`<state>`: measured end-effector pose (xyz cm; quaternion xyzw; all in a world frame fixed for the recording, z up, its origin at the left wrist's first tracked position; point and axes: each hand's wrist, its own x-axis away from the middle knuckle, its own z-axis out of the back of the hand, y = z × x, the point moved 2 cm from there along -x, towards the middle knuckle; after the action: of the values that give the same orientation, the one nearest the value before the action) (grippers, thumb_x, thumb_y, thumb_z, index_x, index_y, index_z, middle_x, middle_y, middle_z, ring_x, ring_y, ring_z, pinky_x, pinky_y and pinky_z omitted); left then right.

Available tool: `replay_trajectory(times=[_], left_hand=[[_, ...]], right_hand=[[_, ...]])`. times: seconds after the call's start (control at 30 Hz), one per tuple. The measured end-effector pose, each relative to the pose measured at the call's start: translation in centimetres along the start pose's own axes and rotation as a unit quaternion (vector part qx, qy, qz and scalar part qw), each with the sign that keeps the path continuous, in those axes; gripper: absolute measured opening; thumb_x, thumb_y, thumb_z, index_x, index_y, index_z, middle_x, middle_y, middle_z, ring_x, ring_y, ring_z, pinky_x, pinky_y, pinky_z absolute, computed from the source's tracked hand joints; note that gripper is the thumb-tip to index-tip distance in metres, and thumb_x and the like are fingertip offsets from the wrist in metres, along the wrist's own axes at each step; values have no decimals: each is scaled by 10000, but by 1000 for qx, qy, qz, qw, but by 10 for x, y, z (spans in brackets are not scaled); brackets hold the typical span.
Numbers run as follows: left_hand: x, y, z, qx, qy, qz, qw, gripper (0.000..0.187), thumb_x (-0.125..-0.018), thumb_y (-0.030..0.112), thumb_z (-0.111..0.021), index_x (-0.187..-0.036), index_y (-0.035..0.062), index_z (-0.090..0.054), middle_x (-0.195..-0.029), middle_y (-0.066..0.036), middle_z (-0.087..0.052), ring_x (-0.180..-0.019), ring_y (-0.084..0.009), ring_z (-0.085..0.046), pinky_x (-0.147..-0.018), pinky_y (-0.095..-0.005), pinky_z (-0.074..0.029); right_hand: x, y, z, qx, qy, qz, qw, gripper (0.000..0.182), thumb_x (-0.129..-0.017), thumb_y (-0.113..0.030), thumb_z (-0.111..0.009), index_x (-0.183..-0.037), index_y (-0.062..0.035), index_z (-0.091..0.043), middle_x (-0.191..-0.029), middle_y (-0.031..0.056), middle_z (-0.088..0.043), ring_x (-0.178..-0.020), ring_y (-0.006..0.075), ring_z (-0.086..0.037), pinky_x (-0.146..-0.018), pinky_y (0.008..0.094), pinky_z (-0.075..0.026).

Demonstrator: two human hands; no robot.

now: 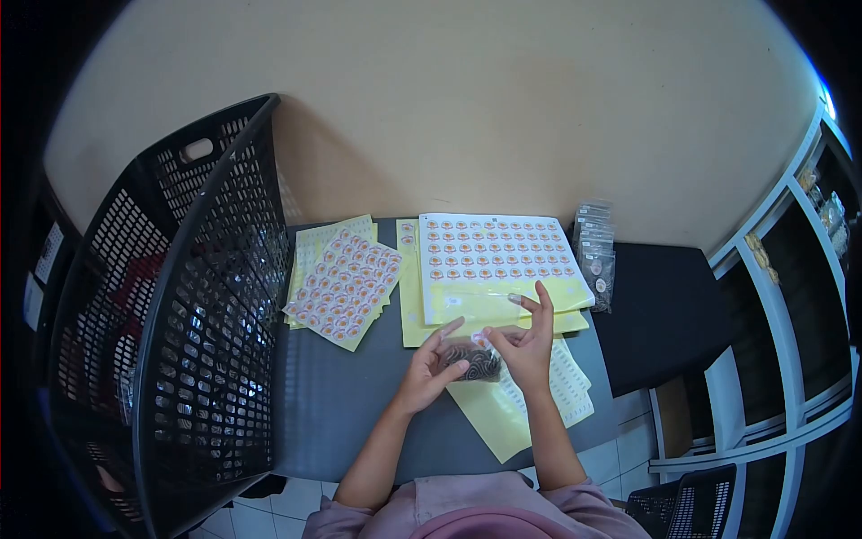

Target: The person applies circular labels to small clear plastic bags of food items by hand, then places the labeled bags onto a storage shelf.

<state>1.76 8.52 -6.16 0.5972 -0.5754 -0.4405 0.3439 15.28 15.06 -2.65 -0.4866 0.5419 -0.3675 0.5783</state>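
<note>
A clear plastic bag (474,361) with dark coiled contents is held low over the grey table. My left hand (431,366) grips its left side, thumb across the front. At the bag's upper right, my right hand (528,346) has its thumb on a small round sticker (481,340), with the other fingers raised. Just behind the hands lies a stack of sticker sheets (498,247) with rows of small orange-and-white labels. Yellow backing shows along the stack's near edge. Part of another sheet (503,431) lies beneath my forearm.
More sticker sheets (346,287) lie at the left of the grey table (341,404). A tall black basket (211,296) stands on the left. Several filled bags (597,260) are lined up at the back right, beside a black surface (664,314). Shelving (790,359) stands farther right.
</note>
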Motion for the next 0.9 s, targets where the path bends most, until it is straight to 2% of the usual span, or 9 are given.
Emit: replay_trajectory(times=[0.1, 0.23, 0.37, 0.43, 0.67, 0.73, 0.77, 0.87, 0.9], left_hand=[[-3, -7, 10, 45, 55, -36, 997, 531, -787, -7, -561, -1261, 5, -321, -1091, -133, -544, -1033, -165, -502, -888, -294, -395], [-1, -3, 10, -51, 92, -20, 994, 495, -743, -4, -626, -1184, -14, -400, -948, -100, -612, -877, -137, -579, -785, -264, -454], [-3, -6, 11, -39, 115, -21, 992, 474, -729, -55, -616, -1160, -29, -420, -920, -109, -610, -842, -128, -586, -749, -246, -472], [-3, -5, 10, -48, 110, -16, 993, 491, -743, -25, -616, -1182, -25, -393, -843, -99, -627, -779, -99, -591, -670, -214, -471], [-1, -6, 11, -30, 150, -31, 988, 529, -751, -36, -599, -1210, -25, -337, -829, -105, -625, -747, -101, -593, -657, -207, -469], [-1, -7, 14, -48, 161, -43, 985, 550, -749, -28, -606, -1223, -19, -328, -857, -102, -620, -776, -111, -594, -690, -223, -466], [-2, -8, 14, -48, 160, -43, 985, 550, -749, -28, -606, -1223, -19, -328, -857, -102, -620, -776, -111, -594, -690, -223, -466], [-2, -9, 13, -40, 190, -50, 980, 523, -754, -27, -602, -1207, -12, -343, -854, -98, -618, -782, -112, -592, -693, -221, -465], [-2, -11, 14, -48, 204, -47, 977, 503, -756, -26, -599, -1194, -9, -351, -851, -97, -617, -777, -114, -592, -691, -221, -465]], right_hand=[[7, -7, -4, 13, -44, 20, 999, 859, -642, 72, -650, -1318, -10, -126, -1136, 173, -407, -773, 202, -612, -614, 249, -533], [13, -8, -11, 44, -93, 67, 992, 903, -627, 113, -640, -1337, -47, -105, -1149, 174, -390, -775, 200, -612, -639, 248, -531], [12, -7, -13, 45, -64, 88, 993, 902, -621, 118, -642, -1335, -49, -116, -1146, 174, -392, -766, 194, -611, -630, 243, -531], [12, -7, -12, 25, -42, 60, 997, 906, -618, 120, -646, -1335, -55, -121, -1147, 174, -389, -784, 195, -605, -631, 238, -530], [13, 10, -13, 1, -27, -6, 1000, 877, -669, 37, -665, -1333, -18, -96, -1120, 178, -441, -794, 217, -608, -654, 254, -523], [17, 18, -15, 0, -113, -7, 994, 878, -696, -4, -669, -1342, -11, -74, -975, 145, -551, -750, 161, -604, -639, 234, -491], [18, 21, -14, 1, -113, -7, 994, 878, -696, -4, -669, -1342, -11, -74, -975, 145, -551, -750, 161, -604, -639, 234, -491], [21, 26, -15, 4, -138, -70, 988, 869, -707, -38, -675, -1344, 0, -85, -701, 67, -611, -658, 91, -577, -611, 214, -447], [22, 25, -15, 7, -133, -70, 989, 869, -707, -38, -675, -1344, 0, -85, -701, 67, -611, -658, 91, -577, -611, 214, -447]])
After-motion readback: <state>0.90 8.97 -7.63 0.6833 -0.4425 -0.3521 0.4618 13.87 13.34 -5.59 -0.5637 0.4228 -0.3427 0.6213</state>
